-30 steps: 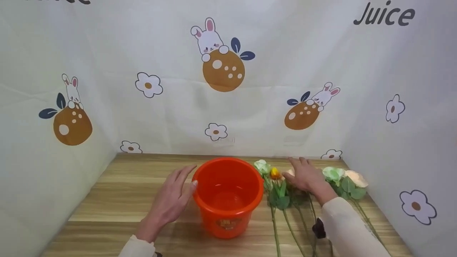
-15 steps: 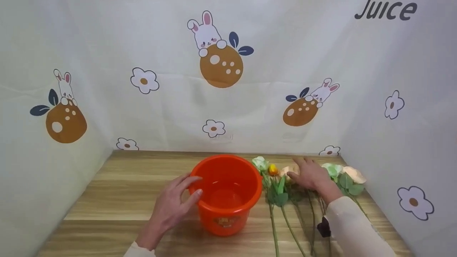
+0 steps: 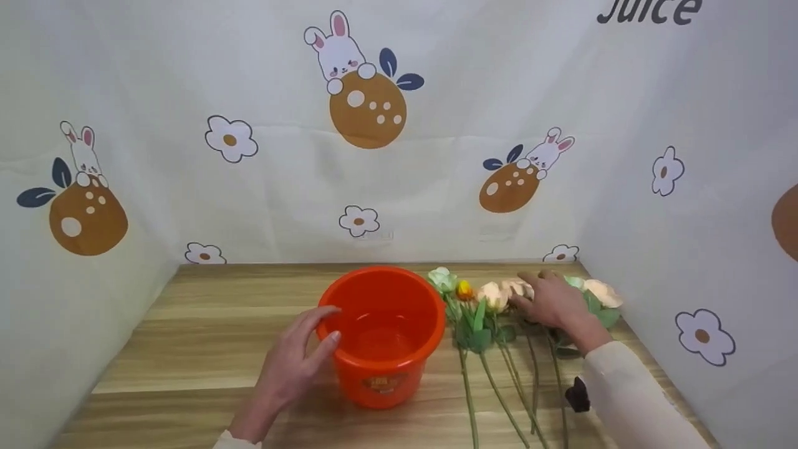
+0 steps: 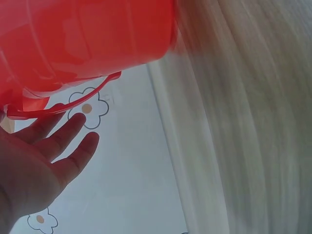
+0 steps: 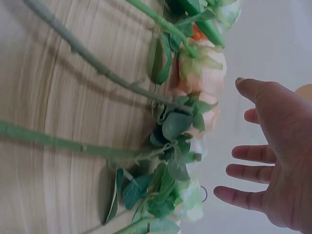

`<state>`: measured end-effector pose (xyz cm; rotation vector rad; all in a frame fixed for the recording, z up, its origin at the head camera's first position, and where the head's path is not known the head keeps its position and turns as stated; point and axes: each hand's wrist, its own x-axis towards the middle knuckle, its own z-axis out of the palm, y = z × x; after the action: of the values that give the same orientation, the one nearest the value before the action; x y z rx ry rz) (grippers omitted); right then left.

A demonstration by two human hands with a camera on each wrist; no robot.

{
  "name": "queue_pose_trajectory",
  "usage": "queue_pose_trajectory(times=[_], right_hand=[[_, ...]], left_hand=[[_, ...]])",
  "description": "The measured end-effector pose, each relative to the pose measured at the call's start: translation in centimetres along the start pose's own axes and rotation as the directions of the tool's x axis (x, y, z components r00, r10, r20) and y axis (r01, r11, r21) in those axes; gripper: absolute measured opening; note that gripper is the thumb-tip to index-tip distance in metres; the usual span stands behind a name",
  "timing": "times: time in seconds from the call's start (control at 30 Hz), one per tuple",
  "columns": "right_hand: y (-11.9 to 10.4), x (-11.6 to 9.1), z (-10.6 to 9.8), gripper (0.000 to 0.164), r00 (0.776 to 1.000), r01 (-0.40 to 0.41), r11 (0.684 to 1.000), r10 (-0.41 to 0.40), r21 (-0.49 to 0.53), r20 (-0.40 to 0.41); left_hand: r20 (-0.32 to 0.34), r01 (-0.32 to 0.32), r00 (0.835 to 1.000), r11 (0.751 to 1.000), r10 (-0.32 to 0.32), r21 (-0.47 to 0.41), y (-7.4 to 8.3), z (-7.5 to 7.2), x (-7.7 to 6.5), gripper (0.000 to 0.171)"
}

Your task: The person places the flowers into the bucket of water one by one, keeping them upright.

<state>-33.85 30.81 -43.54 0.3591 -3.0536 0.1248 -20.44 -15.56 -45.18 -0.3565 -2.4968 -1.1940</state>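
Shifted farther right of the red bucket [image 3: 381,368] than half a second ago, your right hand [image 3: 556,305] spans the flower heads, leaving two peach blossoms [image 3: 492,297] on show where one showed before. At least six blooms count in the row: one pale green rose [image 3: 441,280], one orange-yellow tulip [image 3: 464,290], those two peach blossoms, one green bloom [image 3: 575,282] partly behind your hand, and another peach bloom [image 3: 601,294] at far right. Your right fingers are spread, grasping nothing. Your left hand [image 3: 287,368], fingers loosely parted and unclenched, matches its earlier place at the bucket's left rim, near its handle [image 4: 97,89]; whether they touch, you cannot tell. The bucket stands upright on the wooden table [image 3: 218,349], between your left hand and the flowers. Your right sleeve [image 3: 642,399] blocks some stems, one dark object [image 3: 578,394] beside it; a printed backdrop [image 3: 430,187] rises behind.
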Motion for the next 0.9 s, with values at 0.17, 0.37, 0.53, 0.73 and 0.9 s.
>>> queue_pose_trajectory(times=[0.17, 0.37, 0.53, 0.73, 0.9], right_hand=[[1.0, -0.7, -0.6, 0.058, 1.0, -0.021, 1.0, 0.021, 0.007, 0.008], [2.8, -1.6, -0.9, 0.052, 1.0, -0.028, 1.0, 0.028, 0.009, -0.009], [4.1, -2.3, -0.8, 0.043, 1.0, -0.029, 1.0, 0.029, 0.005, -0.006], [5.4, -3.0, -0.9, 0.033, 0.999, -0.048, 0.999, 0.047, 0.019, 0.012], [6.5, -3.7, -1.2, 0.027, 1.0, -0.027, 0.999, 0.027, 0.029, 0.006]], left_hand=[[-0.004, -0.012, 1.0, 1.0, 0.012, -0.02, -0.3, 0.2, -0.1, 0.039], [0.034, 0.026, 0.999, 0.998, -0.024, -0.053, -0.2, 0.2, 0.0, 0.04], [0.064, 0.053, 0.997, 0.997, -0.049, -0.063, -0.1, 0.0, -0.1, 0.04], [0.086, 0.043, 0.996, 0.996, -0.037, -0.072, -0.2, 0.0, -0.2, 0.041], [0.097, 0.049, 0.994, 0.996, -0.042, -0.069, -0.2, -0.1, -0.1, 0.042]])
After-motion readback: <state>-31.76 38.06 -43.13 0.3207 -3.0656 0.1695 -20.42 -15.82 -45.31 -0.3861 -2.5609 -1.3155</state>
